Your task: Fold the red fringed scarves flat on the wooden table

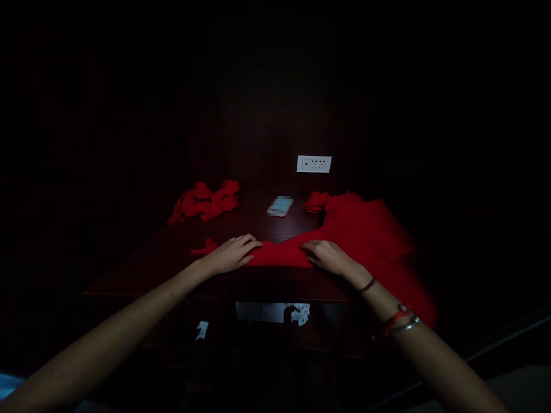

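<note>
Near edge of the table (163, 264), left hand (232, 254) lay flat on the cloth (365, 232), fingers straight; right hand (329, 258) pressed it too, fingers slightly bent, neither really gripping. It wasn't folded, spilling off the right edge; crumpled pile (206, 201) sat far-left, untouched.

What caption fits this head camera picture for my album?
Left hand and right hand touch red cloth on a dark table.

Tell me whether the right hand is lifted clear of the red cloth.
No, the right hand lies flat on the red cloth near the front edge of the table.
</note>
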Motion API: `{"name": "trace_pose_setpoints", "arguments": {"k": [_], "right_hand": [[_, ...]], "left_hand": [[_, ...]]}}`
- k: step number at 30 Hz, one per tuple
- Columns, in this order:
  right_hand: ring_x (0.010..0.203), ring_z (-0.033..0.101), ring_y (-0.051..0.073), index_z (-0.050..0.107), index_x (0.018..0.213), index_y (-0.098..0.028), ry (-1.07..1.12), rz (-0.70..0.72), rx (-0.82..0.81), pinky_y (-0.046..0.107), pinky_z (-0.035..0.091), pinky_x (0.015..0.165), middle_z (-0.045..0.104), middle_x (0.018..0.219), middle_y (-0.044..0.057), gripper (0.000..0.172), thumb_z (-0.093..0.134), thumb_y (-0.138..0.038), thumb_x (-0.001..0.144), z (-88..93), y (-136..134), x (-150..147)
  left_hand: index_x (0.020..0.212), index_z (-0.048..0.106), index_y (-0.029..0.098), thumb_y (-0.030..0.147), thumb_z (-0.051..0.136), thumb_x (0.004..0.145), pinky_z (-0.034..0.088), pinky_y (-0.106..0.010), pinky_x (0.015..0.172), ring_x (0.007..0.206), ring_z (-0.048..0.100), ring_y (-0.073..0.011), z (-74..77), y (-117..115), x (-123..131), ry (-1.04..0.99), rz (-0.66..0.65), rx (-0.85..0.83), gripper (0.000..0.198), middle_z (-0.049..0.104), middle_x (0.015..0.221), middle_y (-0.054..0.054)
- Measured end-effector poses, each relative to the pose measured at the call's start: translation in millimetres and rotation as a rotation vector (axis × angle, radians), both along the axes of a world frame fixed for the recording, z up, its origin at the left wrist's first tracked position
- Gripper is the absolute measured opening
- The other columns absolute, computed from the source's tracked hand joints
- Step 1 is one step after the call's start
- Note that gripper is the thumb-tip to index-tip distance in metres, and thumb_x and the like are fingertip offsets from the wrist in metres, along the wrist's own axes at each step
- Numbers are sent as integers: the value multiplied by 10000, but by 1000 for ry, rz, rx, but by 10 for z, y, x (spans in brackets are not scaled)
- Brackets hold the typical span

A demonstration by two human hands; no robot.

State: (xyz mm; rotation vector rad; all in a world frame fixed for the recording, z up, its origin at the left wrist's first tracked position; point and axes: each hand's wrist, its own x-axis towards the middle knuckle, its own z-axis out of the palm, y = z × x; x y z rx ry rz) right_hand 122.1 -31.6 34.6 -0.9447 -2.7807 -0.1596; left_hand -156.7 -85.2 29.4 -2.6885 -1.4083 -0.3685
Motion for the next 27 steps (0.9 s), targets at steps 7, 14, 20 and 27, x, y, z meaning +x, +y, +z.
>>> {"name": "trace_pose_setpoints", "arguments": {"k": [7,14,20,27], "right_hand": [[814,537,151,512,982,-149,123,35,-90,238,379,707,590,892,88,245,432,-139,751,29,47,-109],[720,518,128,439,940,-147,309,164,-75,214,373,628,563,818,70,180,341,-133,788,108,-99,19],[702,508,125,422,943,-153,257,124,-54,213,362,615,557,792,60,222,331,-80,754,129,-101,11],[793,502,142,442,939,-148,178,92,11,240,368,676,560,853,69,317,344,-5,673,165,-122,30]], "left_hand": [[1061,411,212,177,360,795,365,-253,779,880,469,-147,94,70,58,-73,0,-1,272,480,976,-32],[884,521,189,67,292,764,351,-234,771,831,482,-127,195,1,-37,48,-54,17,286,492,986,-21],[995,482,163,391,422,767,351,-251,786,890,474,-163,91,28,-48,15,9,-8,328,467,1040,-51],[774,529,147,402,494,717,354,-236,750,814,479,-148,59,227,-82,-25,-34,-125,264,493,902,-43]]}}
